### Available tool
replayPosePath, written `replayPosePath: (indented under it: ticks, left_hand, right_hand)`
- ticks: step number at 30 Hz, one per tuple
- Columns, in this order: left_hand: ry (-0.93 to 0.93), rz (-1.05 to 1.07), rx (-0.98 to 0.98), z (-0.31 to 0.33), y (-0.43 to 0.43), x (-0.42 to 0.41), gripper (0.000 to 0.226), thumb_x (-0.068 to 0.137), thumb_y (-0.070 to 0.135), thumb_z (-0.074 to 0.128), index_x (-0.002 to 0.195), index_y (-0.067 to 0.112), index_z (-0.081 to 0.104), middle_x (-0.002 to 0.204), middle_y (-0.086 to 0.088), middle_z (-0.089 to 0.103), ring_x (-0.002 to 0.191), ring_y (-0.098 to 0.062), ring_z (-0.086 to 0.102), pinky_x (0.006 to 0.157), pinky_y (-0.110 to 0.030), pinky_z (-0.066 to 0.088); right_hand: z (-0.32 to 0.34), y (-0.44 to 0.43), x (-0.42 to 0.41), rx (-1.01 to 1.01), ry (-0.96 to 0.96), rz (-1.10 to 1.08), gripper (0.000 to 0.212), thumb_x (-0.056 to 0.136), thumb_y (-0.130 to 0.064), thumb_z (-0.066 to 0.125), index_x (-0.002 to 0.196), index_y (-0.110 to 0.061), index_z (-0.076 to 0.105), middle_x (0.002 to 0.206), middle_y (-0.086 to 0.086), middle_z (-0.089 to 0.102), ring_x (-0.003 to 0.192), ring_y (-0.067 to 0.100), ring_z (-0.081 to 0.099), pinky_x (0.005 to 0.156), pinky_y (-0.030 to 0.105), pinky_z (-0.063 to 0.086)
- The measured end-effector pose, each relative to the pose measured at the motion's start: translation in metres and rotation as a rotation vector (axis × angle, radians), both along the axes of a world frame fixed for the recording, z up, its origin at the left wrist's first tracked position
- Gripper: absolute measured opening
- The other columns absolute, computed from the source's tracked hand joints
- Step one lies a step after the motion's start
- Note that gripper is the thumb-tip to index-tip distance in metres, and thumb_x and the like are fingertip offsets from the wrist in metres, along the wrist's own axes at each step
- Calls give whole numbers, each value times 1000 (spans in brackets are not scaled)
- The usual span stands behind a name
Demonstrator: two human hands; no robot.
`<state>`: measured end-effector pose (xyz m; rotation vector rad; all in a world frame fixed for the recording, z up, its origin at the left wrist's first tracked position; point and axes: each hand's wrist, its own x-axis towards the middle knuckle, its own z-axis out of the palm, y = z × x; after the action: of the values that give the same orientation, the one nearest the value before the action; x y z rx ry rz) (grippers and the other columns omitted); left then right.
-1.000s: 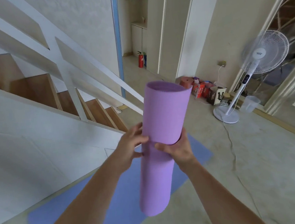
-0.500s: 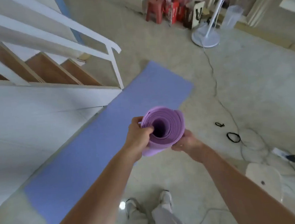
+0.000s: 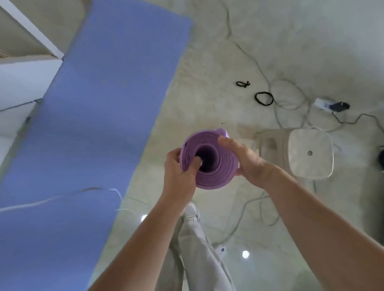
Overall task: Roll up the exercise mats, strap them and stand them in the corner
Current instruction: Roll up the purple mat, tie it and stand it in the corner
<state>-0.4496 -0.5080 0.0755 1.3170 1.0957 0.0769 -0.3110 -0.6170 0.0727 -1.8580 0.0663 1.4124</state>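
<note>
I look straight down the end of a rolled purple mat (image 3: 214, 173), held upright in front of me. My left hand (image 3: 177, 171) grips its left rim, with the thumb tucked into the hollow core. My right hand (image 3: 245, 158) wraps the roll's right side, thumb on the top edge. A blue mat (image 3: 77, 131) lies flat and unrolled on the floor to the left. Two black straps lie on the floor beyond the roll: a small knotted strap (image 3: 243, 84) and a black loop strap (image 3: 264, 98).
A white plastic stool (image 3: 308, 153) stands just right of my hands. Cables (image 3: 281, 97) and a power strip (image 3: 325, 106) trail across the floor at the right. The white staircase side (image 3: 9, 84) borders the blue mat. My legs and shoes (image 3: 192, 214) are below the roll.
My view has tilted further down, from the room to the floor. The purple roll stays upright in both hands, and my left thumb has slipped into its core.
</note>
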Motion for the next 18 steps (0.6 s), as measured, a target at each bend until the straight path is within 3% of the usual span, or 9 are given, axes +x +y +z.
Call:
replayPosePath:
  ticks: [2,4,6,8,10,13,14,16,18]
  left_hand:
    - [38,-50,8,-19,-13,0,29,93,16,69,114,21,49,111,0,60,98,-11,61,70,-6,46]
    - [50,-79,13,-32,-21,3,35,90,24,73,114,26,48,121,-5,57,106,-19,62,80,-14,49]
    - [49,-111,3,-38,-24,9,41,81,40,75,111,35,48,125,-5,55,110,-22,61,91,-33,53]
    - [58,-136,3,-39,-22,16,49,71,49,74,112,40,47,126,-5,53,111,-21,61,97,-42,53]
    - [68,-191,21,-39,-20,18,66,72,47,77,130,29,48,130,-6,50,111,-10,58,97,-37,51]
    - [90,-279,61,-46,-16,13,81,83,36,78,150,22,36,137,-2,42,101,23,44,83,-8,40]
    - [92,-302,65,-52,-15,10,84,83,37,78,152,24,33,139,-2,41,99,27,41,79,-4,38]
    - [80,-324,23,-61,-14,5,97,73,50,81,153,27,31,142,-1,38,102,26,40,77,0,37]
    - [40,-334,0,-69,-13,4,108,59,66,75,152,29,33,141,3,38,104,33,37,78,4,38]
  right_hand:
    - [-11,-14,-1,0,-66,-34,60,83,-63,57,109,-11,72,103,11,73,90,20,69,78,34,53]
    - [-17,-25,1,17,-143,-60,53,91,-56,53,101,-8,73,90,12,72,79,21,68,77,37,54]
    - [-19,-26,6,5,-177,-101,45,94,-56,51,102,-18,74,95,6,75,87,22,70,90,45,56]
    - [-15,-19,10,-36,-237,-99,54,87,-68,41,111,-31,72,104,0,74,100,22,69,97,47,52]
    - [-13,-8,9,-94,-355,-60,64,89,-70,26,120,-32,68,113,2,70,110,24,63,101,42,46]
    - [-16,5,4,-188,-464,-13,62,103,-56,18,132,-20,61,116,9,65,115,27,56,90,31,38]
    - [-20,6,0,-195,-454,-9,63,104,-55,18,130,-19,62,109,8,64,113,28,57,86,30,37]
    - [-32,4,-6,-206,-439,-11,62,102,-59,18,111,-21,66,92,2,64,100,27,60,81,32,38]
    - [-43,0,-6,-229,-448,-40,58,100,-64,22,83,-23,60,74,-1,60,80,23,58,72,34,39]
